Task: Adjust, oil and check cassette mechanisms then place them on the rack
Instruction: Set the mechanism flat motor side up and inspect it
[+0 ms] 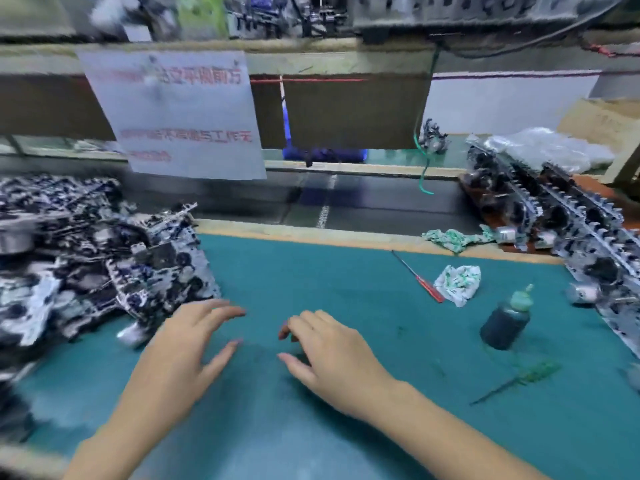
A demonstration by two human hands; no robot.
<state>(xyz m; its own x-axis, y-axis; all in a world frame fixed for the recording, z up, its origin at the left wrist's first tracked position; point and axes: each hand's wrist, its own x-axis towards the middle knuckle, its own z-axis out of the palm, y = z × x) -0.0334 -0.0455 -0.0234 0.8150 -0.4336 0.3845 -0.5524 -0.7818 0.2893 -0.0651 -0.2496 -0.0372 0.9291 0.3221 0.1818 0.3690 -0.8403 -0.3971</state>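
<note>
A heap of cassette mechanisms (pixel 86 261) covers the left of the green mat (pixel 311 271). My left hand (pixel 183 348) hovers just right of the heap, fingers spread and holding nothing. My right hand (pixel 329 351) is over the middle of the mat, fingers loosely bent, also empty. At the right, the rack (pixel 561 216) holds rows of mechanisms standing on edge. A dark oil bottle (pixel 507 320) with a green nozzle stands on the mat right of my right hand. A red-handled screwdriver (pixel 419 277) lies beyond it.
A crumpled white-green cloth (pixel 459 282) lies beside the screwdriver, another cloth (pixel 453 239) at the mat's far edge. A green-handled tool (pixel 519 379) lies near the bottle. A conveyor belt (pixel 346 202) runs behind the mat. A paper sign (pixel 176 112) hangs above.
</note>
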